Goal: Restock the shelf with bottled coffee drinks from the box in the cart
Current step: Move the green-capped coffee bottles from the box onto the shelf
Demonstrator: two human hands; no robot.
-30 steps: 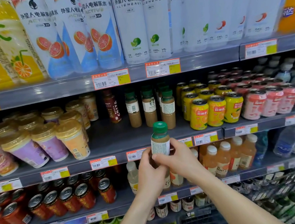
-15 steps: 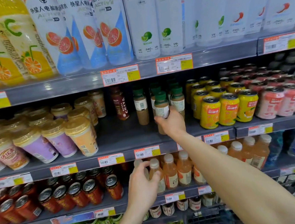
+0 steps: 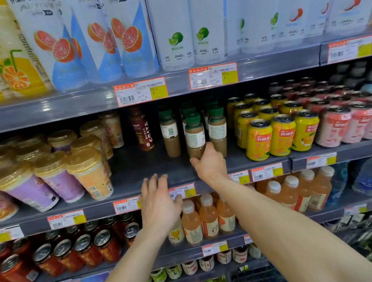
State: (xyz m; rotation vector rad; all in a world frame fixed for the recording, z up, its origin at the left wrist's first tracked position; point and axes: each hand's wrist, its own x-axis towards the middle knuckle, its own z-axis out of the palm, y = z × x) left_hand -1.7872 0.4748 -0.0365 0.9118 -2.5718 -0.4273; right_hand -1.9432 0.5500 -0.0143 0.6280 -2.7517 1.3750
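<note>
Bright even light, motion blur, edges bowed.

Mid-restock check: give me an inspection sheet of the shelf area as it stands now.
Surface: grey middle shelf, bare patch left of the coffee rows.
Job's things: front coffee bottle upright, more green-capped ones behind and beside it; box not in view.
Clutter: Costa bottle, lidded cups, yellow cans, pink cans alongside.
Grippers: right hand at the front coffee bottle's base, grip unclear; left hand open, fingers spread, before the shelf edge.
Cables: nothing seen.
Surroundings: white bottles on the shelf above; cart at the bottom edge.
</note>
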